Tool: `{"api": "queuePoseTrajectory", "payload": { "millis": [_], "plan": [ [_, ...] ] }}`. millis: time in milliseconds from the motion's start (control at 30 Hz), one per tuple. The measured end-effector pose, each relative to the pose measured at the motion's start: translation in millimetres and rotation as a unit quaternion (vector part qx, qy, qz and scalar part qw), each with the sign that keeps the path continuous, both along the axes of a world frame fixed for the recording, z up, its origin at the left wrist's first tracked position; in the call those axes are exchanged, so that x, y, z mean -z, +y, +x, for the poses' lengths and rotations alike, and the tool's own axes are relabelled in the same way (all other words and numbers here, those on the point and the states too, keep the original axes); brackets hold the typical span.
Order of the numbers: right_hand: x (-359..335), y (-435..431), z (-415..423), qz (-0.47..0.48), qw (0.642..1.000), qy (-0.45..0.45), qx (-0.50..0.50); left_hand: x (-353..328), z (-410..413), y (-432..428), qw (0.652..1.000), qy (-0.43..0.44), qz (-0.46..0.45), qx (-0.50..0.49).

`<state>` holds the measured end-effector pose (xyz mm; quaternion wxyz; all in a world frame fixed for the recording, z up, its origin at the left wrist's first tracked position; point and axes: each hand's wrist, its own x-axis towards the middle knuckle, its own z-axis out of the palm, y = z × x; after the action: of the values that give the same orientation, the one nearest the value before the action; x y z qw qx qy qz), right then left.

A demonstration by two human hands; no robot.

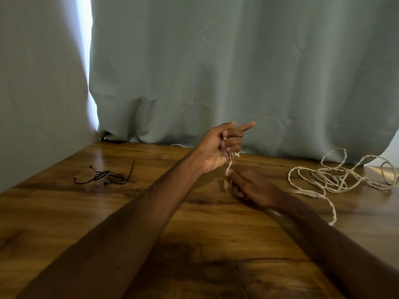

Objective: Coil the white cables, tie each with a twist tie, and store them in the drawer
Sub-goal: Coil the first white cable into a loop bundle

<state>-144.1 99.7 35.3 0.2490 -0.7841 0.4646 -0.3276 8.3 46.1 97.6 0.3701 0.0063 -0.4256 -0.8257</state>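
Held in both hands: left hand (218,147) curls round one end of the cable (328,180) (forefinger extended), right hand (246,187) pinches the strand just below. Remainder lies tangled on the table (64,212), right; probably light, limp, kink-prone, best fed from the held end.

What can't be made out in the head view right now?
Drawer: nowhere in the head view.
Left hand: curled fingers hide how much white cable it holds.
Right hand: in shadow, so its grip on the cable is unclear.
Cable pile: tangled and cut off by the right edge, so the count is unknown.
Twist ties: too small to count.
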Motion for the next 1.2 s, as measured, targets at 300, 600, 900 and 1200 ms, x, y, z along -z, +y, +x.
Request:
{"api": "queuePoseTrajectory", "payload": {
  "millis": [300,600,900,1200],
  "plan": [
    [-8.5,11.1,11.5,-0.141,0.982,0.129,0.0,9.7,17.3,-27.6,0.975,-0.027,0.027,-0.219],
    [-13.9,17.5,18.7,-0.196,0.97,0.141,-0.006,17.4,-1.1,-31.9,0.946,-0.078,0.043,-0.312],
    [-23.9,28.0,15.7,-0.149,0.987,0.052,-0.042,27.3,-2.7,-27.1,0.923,-0.164,-0.051,-0.344],
    [-31.0,19.5,-4.3,-0.281,0.959,0.028,0.028,28.9,-8.7,-8.1,0.841,-0.341,-0.301,-0.293]
  ]
}}
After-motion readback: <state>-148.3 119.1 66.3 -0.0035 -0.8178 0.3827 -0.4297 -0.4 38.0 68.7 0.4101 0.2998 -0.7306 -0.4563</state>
